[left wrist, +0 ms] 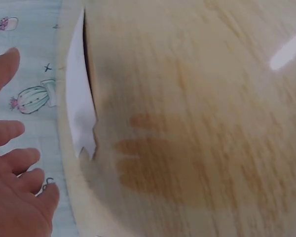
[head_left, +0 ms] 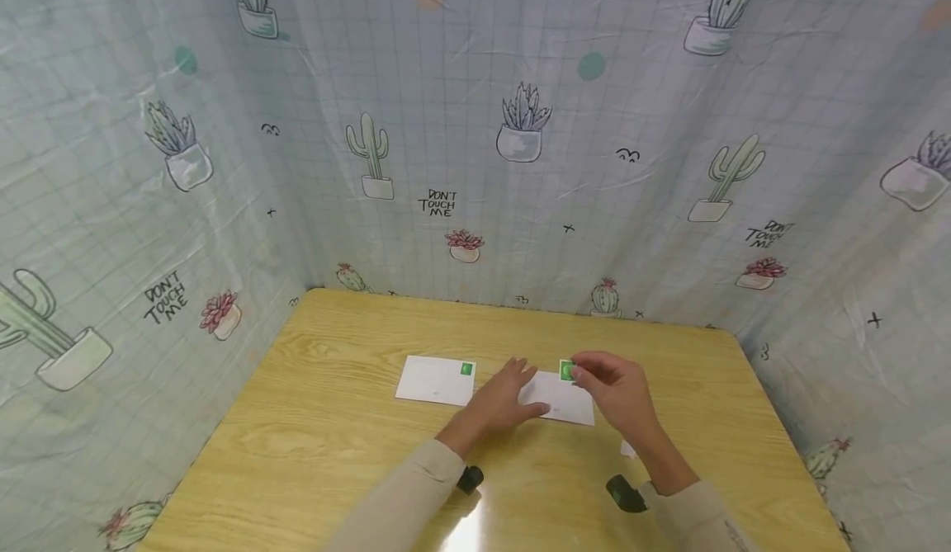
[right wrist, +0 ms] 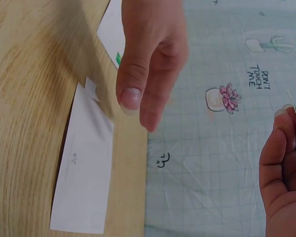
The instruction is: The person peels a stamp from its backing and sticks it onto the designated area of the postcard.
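My right hand (head_left: 620,391) pinches a small green-and-white stamp (head_left: 566,370) between thumb and fingertips, above the upper part of a white envelope (head_left: 568,399). In the right wrist view that hand (right wrist: 286,173) shows at the right edge, the stamp (right wrist: 290,100) seen nearly edge-on. My left hand (head_left: 505,399) reaches over the same envelope's left end, fingers spread and holding nothing; in the left wrist view the hand (left wrist: 19,182) is at the left side. Whether it touches the paper I cannot tell. A second white envelope (head_left: 431,380), with a green stamp in its upper right corner, lies to the left.
A small white paper piece (head_left: 628,450) lies by my right forearm, partly hidden. Under everything is a wooden table (head_left: 319,420), with a cactus-printed curtain (head_left: 461,123) behind it and at both sides. Dark wrist devices (head_left: 626,494) hang below the sleeves.
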`<action>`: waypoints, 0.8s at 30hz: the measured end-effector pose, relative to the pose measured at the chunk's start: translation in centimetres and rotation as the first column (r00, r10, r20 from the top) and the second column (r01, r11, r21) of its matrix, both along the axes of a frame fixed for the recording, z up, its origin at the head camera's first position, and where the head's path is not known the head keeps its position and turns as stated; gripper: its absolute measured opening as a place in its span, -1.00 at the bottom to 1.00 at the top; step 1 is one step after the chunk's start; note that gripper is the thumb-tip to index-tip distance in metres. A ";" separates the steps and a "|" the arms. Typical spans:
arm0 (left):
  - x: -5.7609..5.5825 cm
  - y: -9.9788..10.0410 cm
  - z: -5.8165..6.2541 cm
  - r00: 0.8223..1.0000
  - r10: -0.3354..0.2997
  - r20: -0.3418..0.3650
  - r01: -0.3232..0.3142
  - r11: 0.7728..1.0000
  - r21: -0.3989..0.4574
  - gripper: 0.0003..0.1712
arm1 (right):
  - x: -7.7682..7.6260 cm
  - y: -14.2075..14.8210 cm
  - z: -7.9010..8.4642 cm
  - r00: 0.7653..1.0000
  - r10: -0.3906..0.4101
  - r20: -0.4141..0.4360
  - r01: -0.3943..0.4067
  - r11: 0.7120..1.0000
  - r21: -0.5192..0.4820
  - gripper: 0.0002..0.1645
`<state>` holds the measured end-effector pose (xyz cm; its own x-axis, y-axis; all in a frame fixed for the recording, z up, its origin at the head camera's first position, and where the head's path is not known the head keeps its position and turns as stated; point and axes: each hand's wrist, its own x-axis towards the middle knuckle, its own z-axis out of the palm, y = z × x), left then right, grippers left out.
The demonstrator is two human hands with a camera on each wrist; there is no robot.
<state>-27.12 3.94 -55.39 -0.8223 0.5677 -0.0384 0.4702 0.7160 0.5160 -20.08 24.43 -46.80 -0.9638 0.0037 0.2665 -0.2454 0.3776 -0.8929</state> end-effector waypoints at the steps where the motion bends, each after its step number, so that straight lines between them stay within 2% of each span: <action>1: 0.0 0.0 -0.2 1.000 -0.005 -0.019 0.005 1.000 -0.012 -0.08 | -0.1 0.0 -0.1 1.000 -0.001 0.006 0.001 1.000 0.002 -0.81; 6: -0.2 0.1 -0.7 0.994 -0.018 -0.106 0.006 0.994 -0.107 -0.05 | -0.3 0.1 -0.3 1.000 -0.004 0.023 0.004 1.000 0.014 -0.78; 10: -0.3 0.0 -1.2 0.991 -0.012 -0.136 -0.011 0.986 -0.165 -0.07 | -0.3 0.1 -0.5 0.999 -0.011 0.043 0.010 1.000 0.020 -0.77; 19: -0.7 -0.3 -2.0 0.988 -0.025 -0.156 -0.010 0.975 -0.223 -0.10 | -0.5 0.3 -0.9 0.998 -0.027 0.063 0.025 0.999 0.023 -0.79; 24: -0.8 -0.2 -2.3 0.989 -0.035 -0.145 -0.002 0.969 -0.246 -0.06 | -0.6 0.5 -1.2 0.997 -0.030 0.066 0.028 0.999 0.040 -0.78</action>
<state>-27.95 3.74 -57.73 -0.8200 0.5695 -0.0573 0.5404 0.8032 0.2505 -20.71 24.95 -48.04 -0.9792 0.0229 0.2018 -0.1739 0.4183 -0.8915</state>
